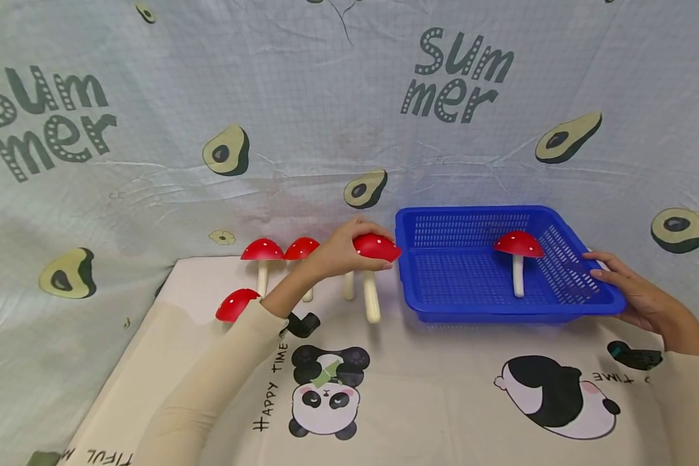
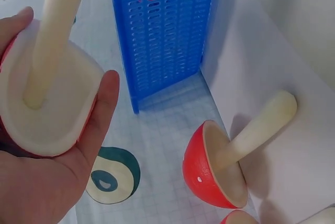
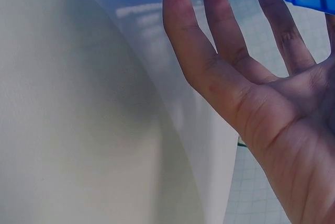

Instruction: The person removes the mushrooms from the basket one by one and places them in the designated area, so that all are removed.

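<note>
Left hand (image 1: 340, 249) grip pinching cap of red white-stemmed toy mushroom (image 1: 375, 249), at 9 o'clock off blue slotted plastic basket (image 1: 559, 304). Right hand (image 1: 637, 294) fingers spread, steadying basket's 3 o'clock rim. Step judged: mid-carry; next needs lift over rim.

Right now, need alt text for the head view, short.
A person's left hand grips the cap of a red white-dotted toy mushroom with a cream stem beside a blue perforated plastic basket, where one such mushroom stands upright. The right hand rests open against the basket's right rim.
</note>
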`<action>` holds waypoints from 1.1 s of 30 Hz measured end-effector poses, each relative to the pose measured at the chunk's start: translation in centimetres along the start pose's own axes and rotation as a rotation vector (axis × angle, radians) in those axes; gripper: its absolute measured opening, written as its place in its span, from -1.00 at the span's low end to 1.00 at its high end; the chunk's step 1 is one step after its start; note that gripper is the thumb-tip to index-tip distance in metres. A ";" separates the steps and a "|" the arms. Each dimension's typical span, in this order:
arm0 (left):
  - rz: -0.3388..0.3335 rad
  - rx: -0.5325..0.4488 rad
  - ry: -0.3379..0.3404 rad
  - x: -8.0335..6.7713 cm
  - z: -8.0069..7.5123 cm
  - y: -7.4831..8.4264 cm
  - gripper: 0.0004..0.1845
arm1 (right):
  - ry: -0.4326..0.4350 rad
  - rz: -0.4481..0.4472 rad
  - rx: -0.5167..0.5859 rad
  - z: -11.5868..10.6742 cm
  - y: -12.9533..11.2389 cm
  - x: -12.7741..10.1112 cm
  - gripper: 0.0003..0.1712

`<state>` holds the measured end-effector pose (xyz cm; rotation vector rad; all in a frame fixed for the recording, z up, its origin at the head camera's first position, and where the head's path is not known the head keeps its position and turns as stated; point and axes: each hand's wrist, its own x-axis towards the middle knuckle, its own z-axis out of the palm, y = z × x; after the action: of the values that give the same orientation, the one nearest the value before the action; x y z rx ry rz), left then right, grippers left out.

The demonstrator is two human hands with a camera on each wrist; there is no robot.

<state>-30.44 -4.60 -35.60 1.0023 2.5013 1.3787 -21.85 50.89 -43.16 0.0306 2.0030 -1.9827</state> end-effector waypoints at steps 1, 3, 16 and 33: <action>-0.004 -0.010 0.003 -0.1 -0.1 -0.1 -0.50 | 0.000 -0.001 -0.004 0.0 0.0 0.0 -0.53; -0.013 -0.031 0.010 -0.4 -0.3 -0.1 -0.49 | 0.001 -0.001 -0.012 0.0 0.0 0.0 -0.53; 0.018 0.016 0.011 -1.8 -1.1 -0.6 -0.55 | 0.020 0.012 -0.038 -0.1 0.1 0.1 -0.54; -0.030 0.119 0.033 -5.5 -3.0 -2.0 -0.59 | 0.013 0.015 -0.012 -0.1 0.1 0.1 -0.52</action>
<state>-28.38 -10.73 -36.62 0.9665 2.6381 1.2619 -21.93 51.01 -43.25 0.0552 2.0168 -1.9661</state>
